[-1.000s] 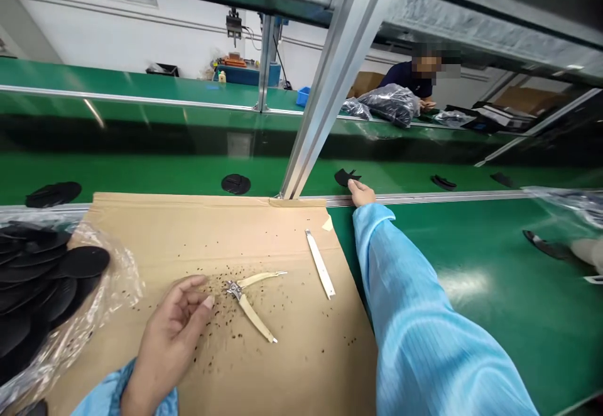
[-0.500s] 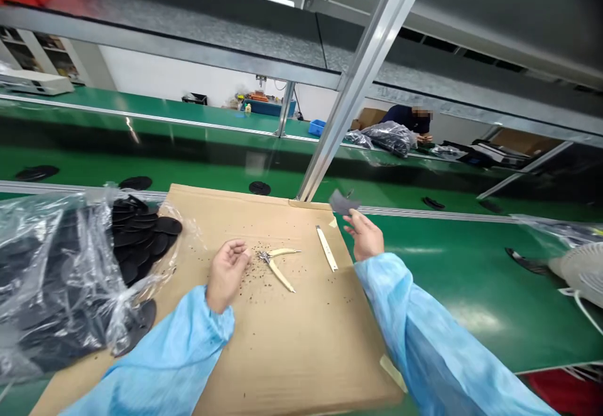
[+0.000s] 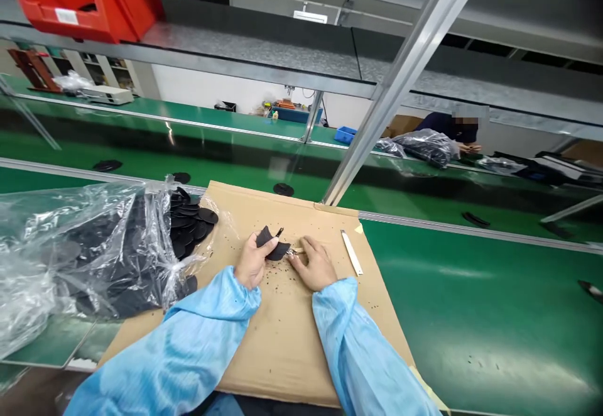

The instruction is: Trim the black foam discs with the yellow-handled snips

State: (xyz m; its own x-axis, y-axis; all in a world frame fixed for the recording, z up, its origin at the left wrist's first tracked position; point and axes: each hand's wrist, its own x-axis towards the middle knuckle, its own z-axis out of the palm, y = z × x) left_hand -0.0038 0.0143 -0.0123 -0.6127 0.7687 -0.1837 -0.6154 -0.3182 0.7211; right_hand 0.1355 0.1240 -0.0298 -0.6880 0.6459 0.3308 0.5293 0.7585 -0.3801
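My left hand [image 3: 251, 261] pinches a thin, curved black piece [image 3: 279, 251] between thumb and fingers, above the cardboard sheet [image 3: 292, 347]. A small dark tab stands up from that piece. Just to its right, my right hand [image 3: 315, 266] has its fingers closed around the cream-handled nippers [image 3: 298, 251]; most of the handles are hidden beneath the fingers. The nippers' metal head points toward the black piece. Tiny black crumbs lie scattered on the cardboard around both hands. A slim white snap-off knife [image 3: 352, 254] lies to the right of my right hand.
A clear plastic bag [image 3: 94, 265] at left spills black discs [image 3: 192, 222] onto the cardboard. A slanted metal post [image 3: 362, 142] rises behind the sheet. An orange-red bin [image 3: 117, 1] sits on the overhead shelf. Across the benches, a person [image 3: 443, 125] bends over work.
The black piece has passed from my right hand to my left. My right hand has come left and down onto the nippers, which lay loose before. The view has swung left.
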